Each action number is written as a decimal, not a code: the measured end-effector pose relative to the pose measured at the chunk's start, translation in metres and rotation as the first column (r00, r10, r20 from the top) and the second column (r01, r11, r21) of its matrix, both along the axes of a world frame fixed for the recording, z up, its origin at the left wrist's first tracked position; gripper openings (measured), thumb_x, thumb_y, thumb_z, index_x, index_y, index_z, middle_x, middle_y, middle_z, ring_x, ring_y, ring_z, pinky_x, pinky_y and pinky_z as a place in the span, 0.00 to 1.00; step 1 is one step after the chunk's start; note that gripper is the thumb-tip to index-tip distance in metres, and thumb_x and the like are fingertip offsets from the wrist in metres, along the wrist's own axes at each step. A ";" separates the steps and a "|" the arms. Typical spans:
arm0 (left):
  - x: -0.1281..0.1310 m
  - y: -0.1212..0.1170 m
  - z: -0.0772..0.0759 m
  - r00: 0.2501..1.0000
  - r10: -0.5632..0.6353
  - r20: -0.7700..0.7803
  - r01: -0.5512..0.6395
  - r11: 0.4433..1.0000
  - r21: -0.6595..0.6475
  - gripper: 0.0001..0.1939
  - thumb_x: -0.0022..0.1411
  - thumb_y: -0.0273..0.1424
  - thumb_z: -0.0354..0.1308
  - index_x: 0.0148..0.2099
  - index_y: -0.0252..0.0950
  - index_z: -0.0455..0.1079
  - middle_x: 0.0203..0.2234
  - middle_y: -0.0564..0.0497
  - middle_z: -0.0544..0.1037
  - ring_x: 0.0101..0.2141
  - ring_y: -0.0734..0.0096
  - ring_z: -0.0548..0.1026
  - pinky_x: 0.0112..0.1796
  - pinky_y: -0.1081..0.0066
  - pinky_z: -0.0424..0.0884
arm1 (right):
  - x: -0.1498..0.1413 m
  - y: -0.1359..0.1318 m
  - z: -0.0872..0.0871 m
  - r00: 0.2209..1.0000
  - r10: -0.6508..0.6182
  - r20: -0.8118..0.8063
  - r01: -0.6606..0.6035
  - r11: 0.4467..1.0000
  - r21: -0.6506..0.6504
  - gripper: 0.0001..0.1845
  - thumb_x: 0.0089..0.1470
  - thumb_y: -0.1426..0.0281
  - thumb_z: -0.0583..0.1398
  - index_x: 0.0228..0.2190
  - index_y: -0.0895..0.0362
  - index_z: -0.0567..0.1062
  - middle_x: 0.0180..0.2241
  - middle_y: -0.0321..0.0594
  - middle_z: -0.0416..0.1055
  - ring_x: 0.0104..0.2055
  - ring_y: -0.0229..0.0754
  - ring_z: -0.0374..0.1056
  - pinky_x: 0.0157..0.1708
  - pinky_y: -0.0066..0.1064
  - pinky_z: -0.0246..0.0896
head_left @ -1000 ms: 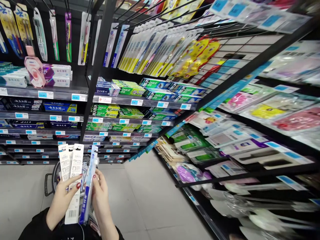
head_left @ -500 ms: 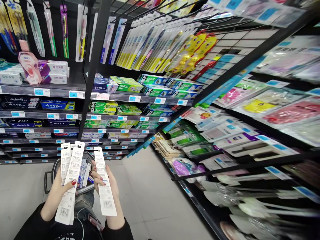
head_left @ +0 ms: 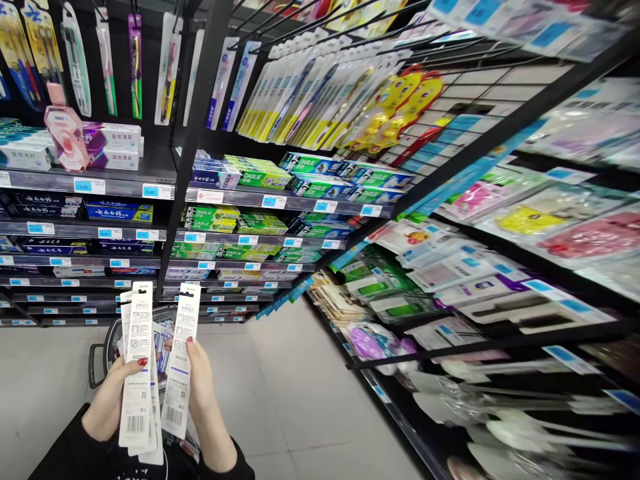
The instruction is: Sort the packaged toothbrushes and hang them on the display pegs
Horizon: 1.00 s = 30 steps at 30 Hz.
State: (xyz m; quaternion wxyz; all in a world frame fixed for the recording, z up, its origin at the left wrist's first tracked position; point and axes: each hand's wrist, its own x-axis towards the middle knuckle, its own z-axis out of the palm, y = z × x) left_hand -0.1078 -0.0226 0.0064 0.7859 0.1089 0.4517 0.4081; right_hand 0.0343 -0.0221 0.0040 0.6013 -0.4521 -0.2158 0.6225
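My left hand [head_left: 107, 400] is closed on a small fanned stack of long white toothbrush packs [head_left: 136, 393], their printed backs and a barcode facing me. Its red-nailed thumb lies across the front pack. Another white toothbrush pack [head_left: 180, 373] is gripped along its right edge by my right hand [head_left: 201, 383], thumb in front and fingers mostly hidden behind. This single pack stands close beside the stack, slightly tilted. Below and behind the packs is a dark shopping basket [head_left: 111, 343], partly covered by them, with blue-and-white packages [head_left: 163, 343] inside.
Ahead, a black shelf rack [head_left: 170, 230] bears toothpaste boxes [head_left: 260, 172] and a pink bottle [head_left: 65, 133]. Toothbrushes [head_left: 300, 93] hang on hooks above. A second rack with bagged goods [head_left: 530, 213] and spatulas [head_left: 500, 400] runs along the right. Grey tiled floor [head_left: 280, 387] lies between.
My right hand has moved left with its pack, bringing it next to the stack. The packs in my left hand have fanned out differently, a lower one now showing at the bottom right.
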 end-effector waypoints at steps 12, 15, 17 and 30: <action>0.014 -0.003 0.000 0.997 -0.059 -0.043 0.068 0.969 0.238 0.37 0.47 0.27 0.62 0.58 0.37 0.52 0.47 0.44 0.72 0.49 0.57 0.67 0.50 0.62 0.63 | -0.020 0.002 -0.030 0.807 -0.023 0.591 -0.004 0.999 0.045 0.19 0.50 0.53 0.53 0.29 0.53 0.76 0.34 0.43 0.65 0.41 0.48 0.57 0.48 0.44 0.49; 0.012 -0.002 0.003 0.994 -0.045 -0.103 0.072 0.961 0.267 0.38 0.47 0.27 0.62 0.59 0.39 0.50 0.48 0.45 0.71 0.49 0.57 0.68 0.49 0.61 0.63 | -0.017 -0.001 -0.021 0.684 0.007 0.730 -0.049 0.998 0.036 0.16 0.52 0.56 0.52 0.31 0.50 0.75 0.36 0.43 0.62 0.42 0.50 0.54 0.48 0.48 0.44; 0.010 -0.001 0.006 0.992 -0.084 -0.096 0.107 0.957 0.269 0.32 0.47 0.28 0.62 0.55 0.35 0.58 0.45 0.43 0.73 0.47 0.55 0.69 0.48 0.61 0.64 | -0.017 -0.004 -0.015 0.664 -0.040 0.747 -0.053 0.994 0.100 0.13 0.53 0.59 0.53 0.39 0.48 0.72 0.40 0.43 0.60 0.45 0.50 0.53 0.48 0.47 0.45; 0.016 -0.003 0.013 0.991 -0.058 -0.120 0.099 0.920 0.379 0.28 0.45 0.34 0.64 0.49 0.33 0.67 0.45 0.40 0.74 0.46 0.49 0.70 0.47 0.58 0.65 | -0.017 -0.011 -0.005 0.629 -0.253 0.735 0.034 0.953 0.300 0.07 0.48 0.69 0.59 0.31 0.54 0.65 0.29 0.35 0.59 0.30 0.39 0.57 0.32 0.31 0.53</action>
